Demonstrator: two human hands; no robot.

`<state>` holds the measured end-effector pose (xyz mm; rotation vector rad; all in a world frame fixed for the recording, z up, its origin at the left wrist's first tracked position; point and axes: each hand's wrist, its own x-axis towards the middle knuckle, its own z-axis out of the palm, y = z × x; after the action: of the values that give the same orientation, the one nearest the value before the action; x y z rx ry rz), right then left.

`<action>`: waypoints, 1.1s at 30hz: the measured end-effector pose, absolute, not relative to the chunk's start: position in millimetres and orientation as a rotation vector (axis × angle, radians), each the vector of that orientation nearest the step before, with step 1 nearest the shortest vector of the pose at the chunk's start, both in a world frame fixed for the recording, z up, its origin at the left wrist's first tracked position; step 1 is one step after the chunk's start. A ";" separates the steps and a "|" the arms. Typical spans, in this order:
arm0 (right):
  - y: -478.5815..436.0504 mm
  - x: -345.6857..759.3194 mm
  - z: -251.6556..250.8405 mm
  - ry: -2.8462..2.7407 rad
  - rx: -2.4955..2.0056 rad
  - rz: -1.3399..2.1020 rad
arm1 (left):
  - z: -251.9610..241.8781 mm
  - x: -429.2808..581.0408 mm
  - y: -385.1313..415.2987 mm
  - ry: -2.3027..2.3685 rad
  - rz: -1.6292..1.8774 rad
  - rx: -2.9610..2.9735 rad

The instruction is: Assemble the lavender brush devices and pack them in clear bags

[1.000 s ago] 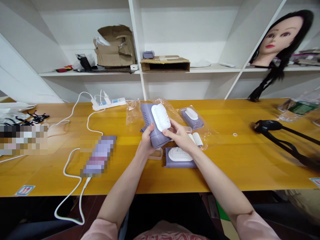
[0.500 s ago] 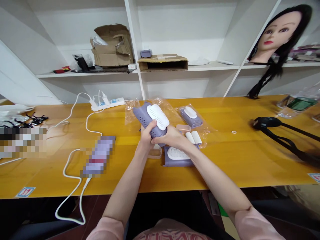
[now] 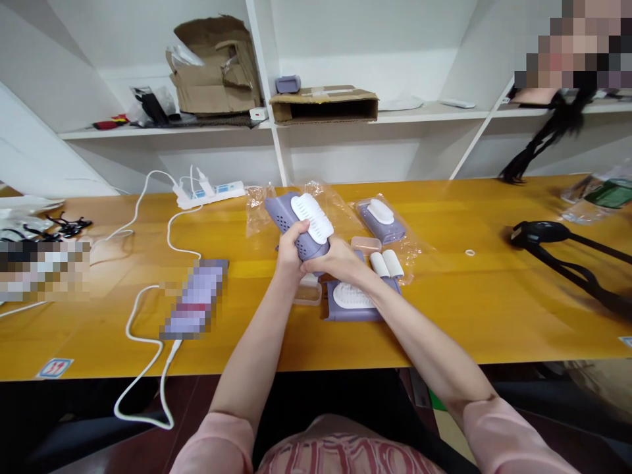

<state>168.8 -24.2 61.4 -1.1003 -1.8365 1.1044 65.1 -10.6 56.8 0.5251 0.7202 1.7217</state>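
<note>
Both my hands hold a lilac perforated brush body (image 3: 282,217) above the middle of the table, tilted with its white comb head (image 3: 312,218) facing up and right. My left hand (image 3: 295,242) wraps the lower body. My right hand (image 3: 332,258) presses across the body from the right, just below the comb head. Under my right forearm lies a second lilac brush (image 3: 353,300) with its white head up. A third lilac piece (image 3: 381,221) rests on a plastic bag beyond my right hand.
Near my hands are white rollers (image 3: 386,263), a small pink box (image 3: 365,245) and a transparent tray (image 3: 307,293). A power strip (image 3: 208,195) with white cables lies to the left, and a black strap stand (image 3: 538,233) lies to the right. Shelves stand behind the table.
The brush has tilted from nearly upright to leaning left. My right hand has slid from the comb head down to the body. The view has shifted slightly upward.
</note>
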 end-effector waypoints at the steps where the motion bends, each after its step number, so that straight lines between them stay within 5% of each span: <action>1: -24.1 168.6 62.2 -1.856 -1.114 1.088 | 56.5 64.0 -10.3 0.722 1.720 0.534; 33: -16.9 172.4 74.5 -2.152 -1.364 0.874 | 41.0 73.7 -8.7 0.706 1.904 0.359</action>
<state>172.4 -16.9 74.5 -1.3638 -2.1516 0.8743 73.7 -8.7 41.0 0.3589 0.7061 1.9039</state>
